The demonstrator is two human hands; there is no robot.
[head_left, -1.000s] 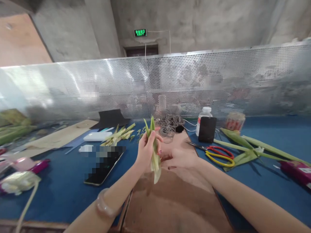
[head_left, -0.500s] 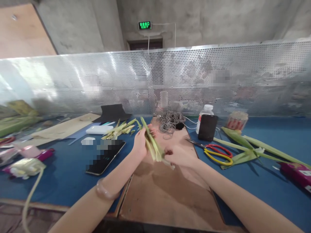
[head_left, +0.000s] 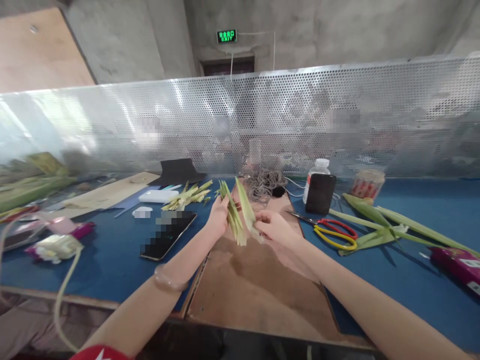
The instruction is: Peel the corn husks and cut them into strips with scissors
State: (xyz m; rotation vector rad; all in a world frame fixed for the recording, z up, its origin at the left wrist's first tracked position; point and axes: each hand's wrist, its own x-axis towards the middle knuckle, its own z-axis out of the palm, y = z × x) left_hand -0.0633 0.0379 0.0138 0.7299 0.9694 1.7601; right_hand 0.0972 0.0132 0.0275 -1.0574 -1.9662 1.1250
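My left hand is closed around a bundle of pale green husk strips, their cut ends pointing toward me. Just to the right, my right hand pinches the lower end of a broader light green husk leaf, which stands tilted with its tip up and away. The leaf and the bundle are side by side, with a narrow gap between them. Both hands are above the brown wooden board. Some fingers of the left hand are hidden behind the strips.
Behind the hands lies tangled grey cord. Scissors with red and yellow handles, a dark phone, a white bottle and green leaves are at right. Another phone and cut husk pieces lie left. A perforated metal screen stands behind.
The right hand has drawn the broad husk leaf up and out beside the bundle; it was low against the bundle's ends before. The left hand keeps its hold. The view has shifted slightly.
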